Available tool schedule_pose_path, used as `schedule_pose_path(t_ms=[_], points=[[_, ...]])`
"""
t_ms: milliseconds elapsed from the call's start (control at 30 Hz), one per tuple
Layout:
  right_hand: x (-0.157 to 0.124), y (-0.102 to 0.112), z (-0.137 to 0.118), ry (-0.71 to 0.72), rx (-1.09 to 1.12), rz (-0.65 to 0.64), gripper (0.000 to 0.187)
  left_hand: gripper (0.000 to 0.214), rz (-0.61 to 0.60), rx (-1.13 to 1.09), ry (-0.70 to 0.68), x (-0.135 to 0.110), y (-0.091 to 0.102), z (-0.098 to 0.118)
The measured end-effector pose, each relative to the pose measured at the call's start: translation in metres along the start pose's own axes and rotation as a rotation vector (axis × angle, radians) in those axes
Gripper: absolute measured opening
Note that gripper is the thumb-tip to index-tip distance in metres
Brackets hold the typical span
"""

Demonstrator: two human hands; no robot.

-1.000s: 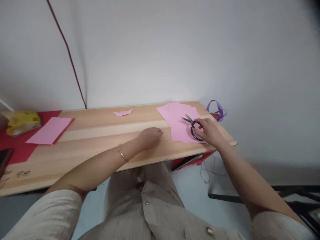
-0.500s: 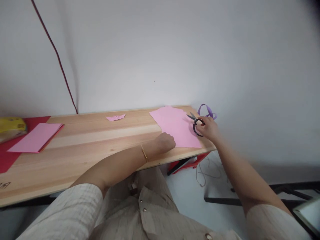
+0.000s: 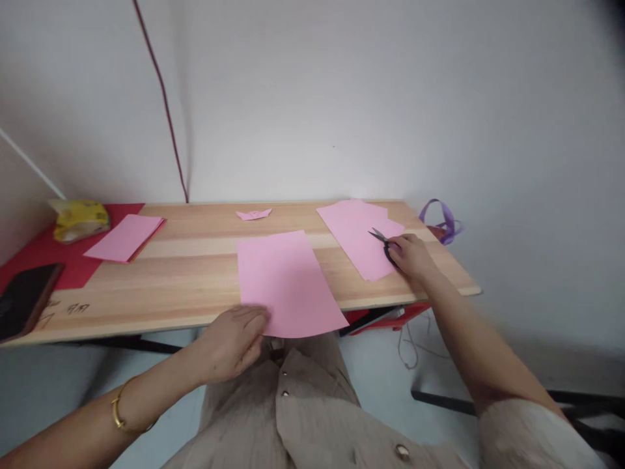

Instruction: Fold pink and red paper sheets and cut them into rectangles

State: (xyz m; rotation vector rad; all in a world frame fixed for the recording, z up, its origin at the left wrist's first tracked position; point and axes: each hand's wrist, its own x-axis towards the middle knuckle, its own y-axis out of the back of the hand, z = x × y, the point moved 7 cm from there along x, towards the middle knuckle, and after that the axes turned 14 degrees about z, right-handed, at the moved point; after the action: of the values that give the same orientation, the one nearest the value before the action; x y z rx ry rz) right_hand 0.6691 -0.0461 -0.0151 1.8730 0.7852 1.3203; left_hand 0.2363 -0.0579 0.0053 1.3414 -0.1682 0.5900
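Note:
My left hand (image 3: 233, 342) pinches the near left corner of a pink sheet of paper (image 3: 290, 280), whose front edge hangs a little past the table edge. At the right, my right hand (image 3: 413, 256) is closed on a pair of scissors (image 3: 383, 241) with black handles. Their blades are parted slightly and point up and left over more pink sheets (image 3: 349, 228). Toward the back of the table lies a small folded pink paper piece (image 3: 254, 214).
A stack of pink and red paper (image 3: 125, 238) lies at the left on a red sheet (image 3: 90, 269). Near it are a yellow packet (image 3: 82, 220) and a dark phone-like object (image 3: 27, 303). Purple ribbon (image 3: 446, 218) hangs beyond the right end of the wooden table (image 3: 195, 286).
My left hand has moved left and toward me, drawing one pink sheet away from the others. The scissors stay in my right hand, lower over the sheets. The view has shifted left.

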Motion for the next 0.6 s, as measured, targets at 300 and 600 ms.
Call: schedule_pose_path(t_ms=[300,600], points=[[-0.099,-0.017,-0.164,0.537,0.236,-0.609,0.111,0.049,0.113,-0.026,-0.07,-0.045,-0.024,-0.024],[-0.094,-0.008,-0.18,0.364,0.618,-0.466,0.026,0.03,0.356,-0.344,0.298,-0.044,0.001,-0.017]])
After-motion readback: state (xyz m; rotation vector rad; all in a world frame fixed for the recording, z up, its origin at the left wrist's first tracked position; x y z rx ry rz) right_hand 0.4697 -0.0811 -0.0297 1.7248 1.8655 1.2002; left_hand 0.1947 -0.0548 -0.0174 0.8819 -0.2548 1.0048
